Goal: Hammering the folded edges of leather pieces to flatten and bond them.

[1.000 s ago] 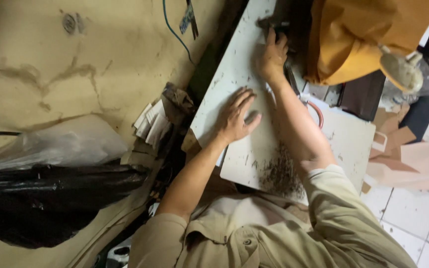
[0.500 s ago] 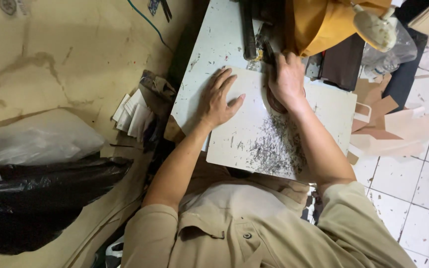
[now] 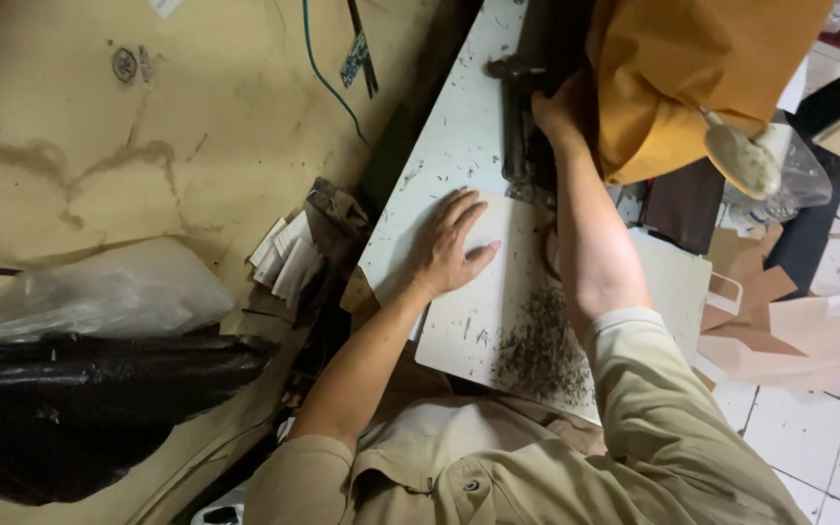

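My left hand (image 3: 454, 248) lies flat with fingers spread on a white board (image 3: 473, 326), which rests on a speckled white table (image 3: 454, 126). My right hand (image 3: 558, 109) is stretched up to a black machine part (image 3: 515, 117) at the table's far side. Its fingers are partly hidden by an orange cloth (image 3: 692, 68), so its grip is unclear. A heap of dark shavings (image 3: 542, 355) sits on the board under my right forearm.
A black plastic bag (image 3: 80, 399) and a clear plastic sheet (image 3: 89, 292) lie at the left. Stacked paper pieces (image 3: 289, 258) sit by the table's left edge. Brown cardboard cut-outs (image 3: 780, 321) cover the tiled floor (image 3: 828, 447) at right. A blue cable (image 3: 328, 78) hangs above.
My right hand has gone from the board's top edge up to the black machine part under the orange cloth. My left hand stays flat on the board. The view shifted.
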